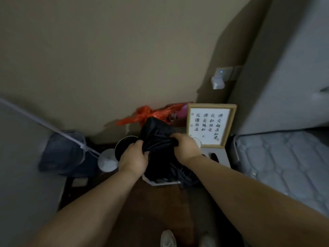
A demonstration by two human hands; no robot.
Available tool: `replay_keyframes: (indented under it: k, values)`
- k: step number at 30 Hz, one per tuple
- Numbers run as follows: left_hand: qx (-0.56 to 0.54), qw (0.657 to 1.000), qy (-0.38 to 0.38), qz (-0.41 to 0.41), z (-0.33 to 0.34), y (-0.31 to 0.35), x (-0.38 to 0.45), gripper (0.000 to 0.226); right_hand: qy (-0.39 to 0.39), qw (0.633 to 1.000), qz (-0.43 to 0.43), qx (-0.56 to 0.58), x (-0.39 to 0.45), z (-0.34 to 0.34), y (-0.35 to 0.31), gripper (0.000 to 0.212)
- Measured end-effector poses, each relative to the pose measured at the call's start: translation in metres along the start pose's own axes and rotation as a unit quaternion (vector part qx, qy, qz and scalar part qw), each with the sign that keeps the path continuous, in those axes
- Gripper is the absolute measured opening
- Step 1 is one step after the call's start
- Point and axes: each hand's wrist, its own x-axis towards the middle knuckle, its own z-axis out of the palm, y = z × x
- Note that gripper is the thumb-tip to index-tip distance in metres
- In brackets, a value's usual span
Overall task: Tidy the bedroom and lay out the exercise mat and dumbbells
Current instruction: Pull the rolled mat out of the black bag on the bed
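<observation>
A bundle of black cloth (156, 136) is bunched up in front of me, above the floor by the wall. My left hand (133, 157) grips its left side and my right hand (187, 147) grips its right side, fingers closed into the fabric. The lower part of the cloth hangs down over a white box-like thing (160, 182) and some dark cords. No exercise mat or dumbbells are in view.
A framed calligraphy sheet (210, 125) leans at the right on a white stand. A red plastic bag (149, 114) lies by the wall. A dark round pot (124, 143), a white lamp base (106, 161) and a blue bag (65, 152) sit left. The mattress (281, 161) is on the right.
</observation>
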Motion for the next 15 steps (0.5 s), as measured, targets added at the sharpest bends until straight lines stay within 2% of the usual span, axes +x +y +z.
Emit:
replay_keyframes:
  k: [3,7,9,12,15]
  values:
    - [-0.065,0.998,0.014,0.009,0.006,-0.01,0.043,0.033,0.017,1.0,-0.013,0.003,0.053,0.008,-0.004,0.043]
    - [-0.113,0.993,0.032,0.012,0.039,-0.023,0.101,0.057,0.012,1.0,-0.014,0.008,0.122,0.03,0.018,0.052]
    - [-0.116,0.993,-0.034,0.003,0.067,-0.034,0.128,0.071,-0.015,0.999,0.005,-0.049,0.151,0.053,0.04,0.056]
    - [-0.052,0.988,-0.148,-0.009,0.111,-0.056,0.149,0.083,-0.139,0.963,0.065,-0.22,0.17,0.097,0.071,0.078]
    - [-0.008,0.975,-0.214,-0.056,0.142,-0.069,0.152,0.086,-0.222,0.94,0.098,-0.239,0.171,0.13,0.087,0.096]
